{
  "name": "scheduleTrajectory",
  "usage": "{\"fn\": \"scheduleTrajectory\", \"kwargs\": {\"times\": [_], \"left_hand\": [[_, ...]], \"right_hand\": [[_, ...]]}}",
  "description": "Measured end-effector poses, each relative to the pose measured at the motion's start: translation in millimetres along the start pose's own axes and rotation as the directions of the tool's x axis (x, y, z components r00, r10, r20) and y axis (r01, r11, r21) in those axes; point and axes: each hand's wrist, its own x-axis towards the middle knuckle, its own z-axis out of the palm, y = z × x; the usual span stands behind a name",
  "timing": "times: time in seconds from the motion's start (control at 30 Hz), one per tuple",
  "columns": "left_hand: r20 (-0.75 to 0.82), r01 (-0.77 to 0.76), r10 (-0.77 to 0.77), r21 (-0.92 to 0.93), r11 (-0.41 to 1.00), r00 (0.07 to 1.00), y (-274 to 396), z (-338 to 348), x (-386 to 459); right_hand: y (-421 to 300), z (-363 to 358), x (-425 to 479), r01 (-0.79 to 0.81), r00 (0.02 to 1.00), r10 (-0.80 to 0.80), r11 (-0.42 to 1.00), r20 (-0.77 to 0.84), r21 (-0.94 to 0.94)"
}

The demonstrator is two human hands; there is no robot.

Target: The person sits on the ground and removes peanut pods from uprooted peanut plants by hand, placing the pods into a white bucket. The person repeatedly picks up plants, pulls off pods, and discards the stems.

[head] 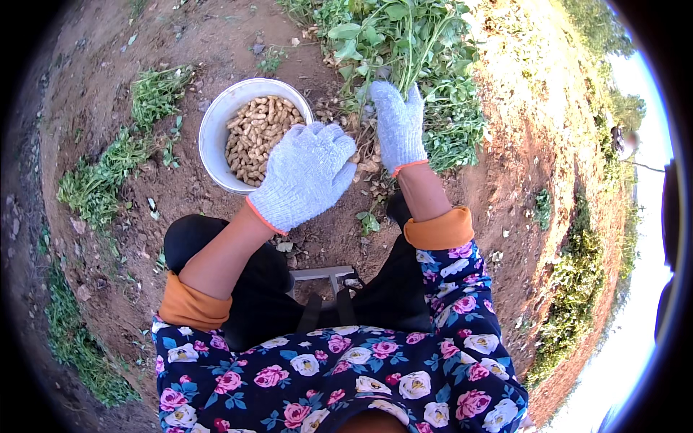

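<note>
My left hand (306, 176), in a pale knitted glove with an orange cuff edge, is over the right rim of a white bucket (215, 125). Unshelled peanuts (261, 130) fill part of the bucket. The left fingers curl down toward the pods at the plant roots; whether they hold any is hidden. My right hand (399, 122), gloved alike, is closed around the lower stems of a bunch of leafy peanut plants (411, 43). Roots with attached pods (369, 154) hang between both hands.
A metal-framed seat (322, 273) shows between my knees. Pulled green plants (105, 181) lie in a row on the soil at the left. More low plants (573, 287) grow at the right. A blurred person (622, 143) is far off at the right edge.
</note>
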Motion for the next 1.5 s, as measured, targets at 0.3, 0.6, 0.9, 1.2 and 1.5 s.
{"fn": "scheduleTrajectory", "kwargs": {"times": [0.3, 0.6, 0.9, 1.2, 1.5], "left_hand": [[0.150, 0.134, -0.109, -0.166, 0.977, 0.983, -0.6, -20.7, -3.3], [-0.142, 0.370, -0.369, -0.019, 0.929, 0.918, -57.3, -50.3, -9.0], [0.291, 0.480, -0.414, -0.731, 0.485, 0.862, -25.7, -6.2, 12.8], [0.318, 0.348, -0.445, -0.937, -0.016, 0.837, -16.9, 14.0, 28.2], [0.323, 0.207, -0.423, -0.932, -0.297, 0.846, -1.0, -23.0, -11.7]], "right_hand": [[13.7, -18.0, 24.7, 0.316, 0.919, -0.393, 0.768, -0.021, -0.558], [3.7, -11.4, 15.7, -0.007, 0.998, -0.001, 0.991, -0.059, -0.131], [-8.2, -1.7, -2.5, -0.290, 0.948, 0.276, 0.954, 0.159, 0.071], [-31.2, -6.0, -19.1, -0.285, 0.901, 0.245, 0.956, 0.359, 0.064], [-26.4, -29.7, -87.6, 0.118, 0.993, -0.117, 0.990, 0.018, -0.074]]}}
